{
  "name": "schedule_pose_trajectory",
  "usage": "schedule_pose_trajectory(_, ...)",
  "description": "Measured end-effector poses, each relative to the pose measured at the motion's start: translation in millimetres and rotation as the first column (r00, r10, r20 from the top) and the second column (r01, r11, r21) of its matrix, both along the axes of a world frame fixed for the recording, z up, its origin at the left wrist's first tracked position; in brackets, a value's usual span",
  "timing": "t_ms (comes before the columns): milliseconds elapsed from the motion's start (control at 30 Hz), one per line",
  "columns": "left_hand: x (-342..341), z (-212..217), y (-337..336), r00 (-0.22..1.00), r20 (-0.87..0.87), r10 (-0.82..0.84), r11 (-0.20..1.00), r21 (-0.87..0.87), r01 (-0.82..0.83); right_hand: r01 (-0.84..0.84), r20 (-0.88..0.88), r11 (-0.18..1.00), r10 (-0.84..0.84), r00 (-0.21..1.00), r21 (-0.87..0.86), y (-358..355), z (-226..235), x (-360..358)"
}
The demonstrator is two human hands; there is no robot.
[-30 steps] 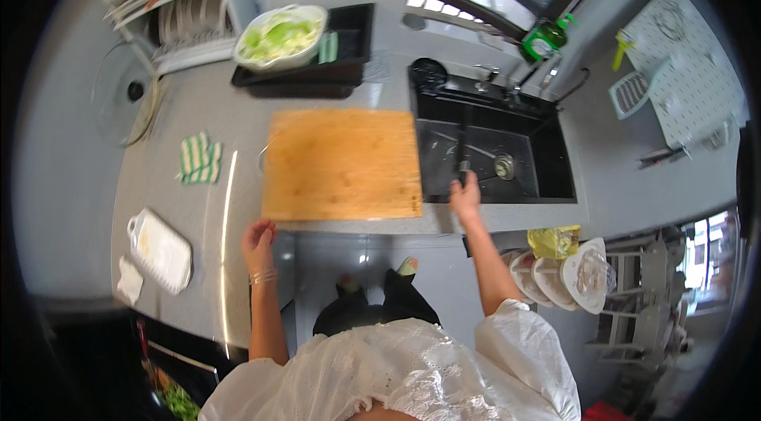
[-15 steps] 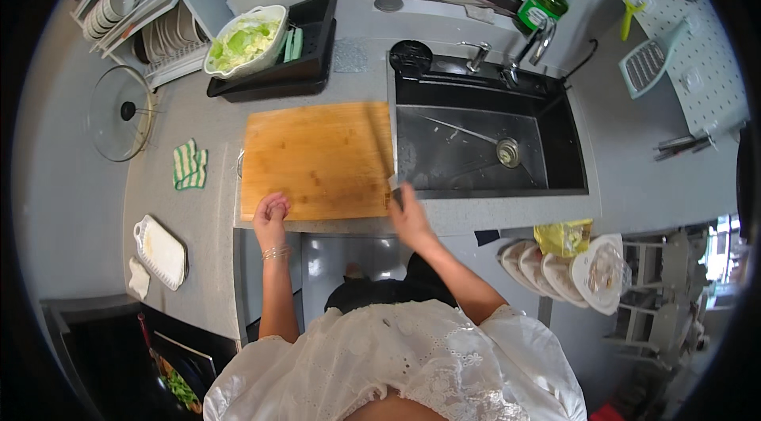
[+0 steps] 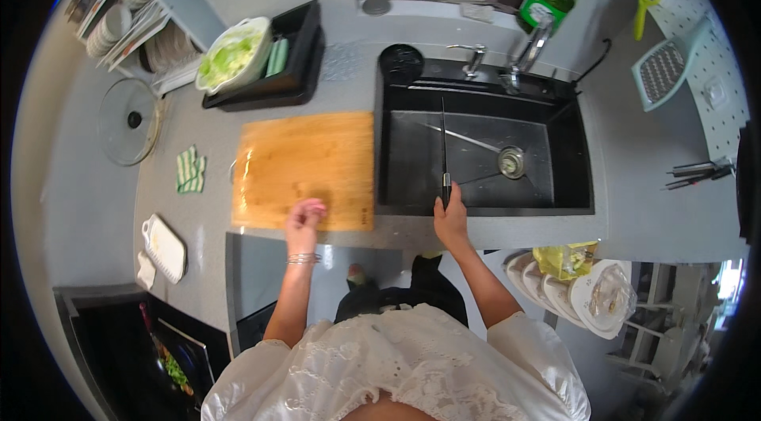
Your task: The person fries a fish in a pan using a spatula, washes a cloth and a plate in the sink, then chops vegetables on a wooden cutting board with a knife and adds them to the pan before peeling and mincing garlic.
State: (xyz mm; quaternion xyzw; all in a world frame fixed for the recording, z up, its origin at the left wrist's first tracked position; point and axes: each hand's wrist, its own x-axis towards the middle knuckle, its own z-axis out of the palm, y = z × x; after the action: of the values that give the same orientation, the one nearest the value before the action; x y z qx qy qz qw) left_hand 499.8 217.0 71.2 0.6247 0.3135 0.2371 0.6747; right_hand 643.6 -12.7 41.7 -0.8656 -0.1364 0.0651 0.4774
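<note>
1. The left hand (image 3: 304,219) rests with curled fingers on the near edge of the wooden cutting board (image 3: 305,170) — bare, pale orange-brown, lying flat on the grey tabletop (image 3: 198,215) just beside the sink.
2. The right hand (image 3: 452,219) is wrapped around the dark handle of a knife (image 3: 444,159), at the sink's near rim.
3. The long, thin blade points away over the black sink (image 3: 483,153).
4. As a judgement: gripped at the handle's end, the knife could tip and strike the basin, or slip if the handle is wet.
5. Farther off — a bowl of green leaves (image 3: 231,55) in a black tray (image 3: 297,64).
</note>
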Motion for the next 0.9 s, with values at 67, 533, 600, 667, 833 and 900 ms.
schedule_pose_trajectory(67,42.1,-0.1,-45.1,0.957,-0.075,-0.28,0.953,-0.139,0.268,-0.018,0.002,1.0,0.018,1.0,-0.011,-25.3,2.5,18.6)
schedule_pose_trajectory(533,187.9,-20.2,-127.2,0.719,-0.508,-0.474,0.81,0.068,0.582,-0.069,0.319,0.998,0.07,0.945,-0.015,-82.1,26.0,206.9)
schedule_pose_trajectory(600,193.4,-6.9,-132.5,0.73,-0.657,-0.19,0.327,0.659,0.677,-0.022,0.474,0.994,0.071,0.878,-0.108,-76.7,18.8,273.6)
schedule_pose_trajectory(667,204.9,-1.9,-135.9,0.762,-0.619,-0.193,0.256,0.718,0.648,-0.127,0.461,0.98,0.184,0.868,-0.153,-69.5,2.5,328.2)
schedule_pose_trajectory(833,225.0,-7.5,-145.2,0.751,-0.637,-0.17,0.227,0.717,0.659,-0.274,0.33,0.901,0.385,0.862,-0.336,-55.7,0.3,367.5)
schedule_pose_trajectory(900,235.0,-10.8,-148.9,0.755,-0.635,-0.165,0.268,0.708,0.654,-0.303,0.337,0.884,0.424,0.841,-0.357,-55.1,3.5,364.7)
